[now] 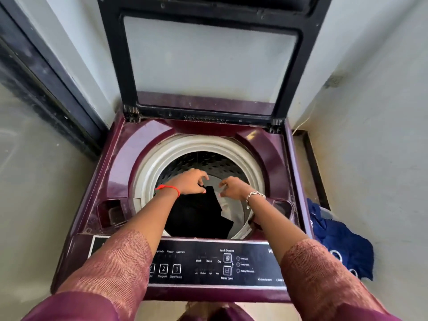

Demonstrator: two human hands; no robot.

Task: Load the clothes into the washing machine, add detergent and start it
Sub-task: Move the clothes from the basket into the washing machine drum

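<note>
Two hands over one open drum, itemised as follows.

Washing machine [120, 144]: top-loading, maroon body, standing in a corner between pale walls. Its lid [208, 63] is raised upright at the back, a dark frame around a frosted pane. The control panel [217, 262] runs along the near edge, partly covered by your forearms.

Drum [203, 163]: a perforated metal wall inside a pale ring, open to view.

Black garment [201, 212]: it hangs from your left hand down into the near part of the drum, with its lower folds lying against the near side of the ring.

Your left hand [190, 181]: above the drum's middle, fingers curled, thumb and fingers pinching the top edge of the black garment. A red thread band [169, 188] circles that wrist.

Your right hand [234, 187]: just beside the left, apart from it, fingers bent inward. Something pale seems to sit between the fingertips, but you cannot tell from this view whether it is gripped. A silver bracelet [254, 195] sits at that wrist.

Sleeves: rust-pink woven fabric on both arms, ending below the elbows.

Blue clothes [342, 242]: a heap on the floor to the right of the machine, touching its side, metal eyelets showing along the near edge.
</note>
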